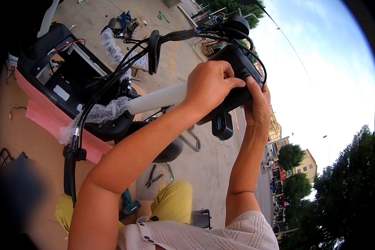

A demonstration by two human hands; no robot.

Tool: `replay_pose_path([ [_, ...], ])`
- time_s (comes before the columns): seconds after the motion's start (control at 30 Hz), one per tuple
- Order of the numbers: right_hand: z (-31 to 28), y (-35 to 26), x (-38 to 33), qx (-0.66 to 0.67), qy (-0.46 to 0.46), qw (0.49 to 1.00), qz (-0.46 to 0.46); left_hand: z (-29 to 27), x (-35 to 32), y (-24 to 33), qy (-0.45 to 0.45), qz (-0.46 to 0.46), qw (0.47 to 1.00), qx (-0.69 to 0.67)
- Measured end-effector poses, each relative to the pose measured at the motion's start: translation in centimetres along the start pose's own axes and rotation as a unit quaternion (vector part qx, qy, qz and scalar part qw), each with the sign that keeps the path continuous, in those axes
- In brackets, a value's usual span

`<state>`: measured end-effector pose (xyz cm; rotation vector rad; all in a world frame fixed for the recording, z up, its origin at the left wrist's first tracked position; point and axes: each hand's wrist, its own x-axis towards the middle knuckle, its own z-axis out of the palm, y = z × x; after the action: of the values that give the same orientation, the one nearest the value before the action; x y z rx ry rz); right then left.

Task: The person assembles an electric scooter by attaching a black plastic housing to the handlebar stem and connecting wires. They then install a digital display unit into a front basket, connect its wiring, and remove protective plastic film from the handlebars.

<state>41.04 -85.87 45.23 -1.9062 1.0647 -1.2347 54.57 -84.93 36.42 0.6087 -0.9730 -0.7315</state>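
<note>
A black plastic housing [233, 54] sits at the end of a white metal tube [160, 98] on a partly built electric bike or scooter. My left hand [208, 83] rests against the housing, its thumb and forefinger pinched together on the surface. What lies between those fingertips, if anything, is too small to tell. My right hand [257, 104] grips the housing's right side, thumb on the face beside the left fingertips, other fingers mostly hidden. Black cables [179, 35] run over the housing and through a black ring [154, 52]. A small black box-shaped part [222, 126] hangs below.
Bubble wrap [108, 112] covers part of the handlebar, with a brake lever [73, 154] nearby. A black open body compartment [50, 75] stands left on pink sheet [43, 106]. Pliers [154, 177] lie on the ground; a teal power drill [130, 206] is near my knees.
</note>
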Motion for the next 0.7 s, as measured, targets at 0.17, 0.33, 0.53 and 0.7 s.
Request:
replay_pose_path([
  [0.17,0.5,0.0,-0.2,0.025,0.022,0.999,0.012,-0.2,0.5,-0.1,-0.006,0.028,0.999,0.021],
  [0.33,0.2,-0.2,0.0,0.006,0.01,1.0,0.02,-0.2,0.8,-0.2,-0.035,-0.008,0.999,0.007],
  [0.53,-0.4,-0.1,0.5,0.02,-0.027,0.999,0.027,-1.0,1.2,0.6,-0.025,0.0,0.996,0.082],
  [0.7,-0.5,0.2,0.6,0.024,-0.031,0.999,0.017,-0.8,1.8,-1.7,0.088,0.1,0.973,0.188],
])
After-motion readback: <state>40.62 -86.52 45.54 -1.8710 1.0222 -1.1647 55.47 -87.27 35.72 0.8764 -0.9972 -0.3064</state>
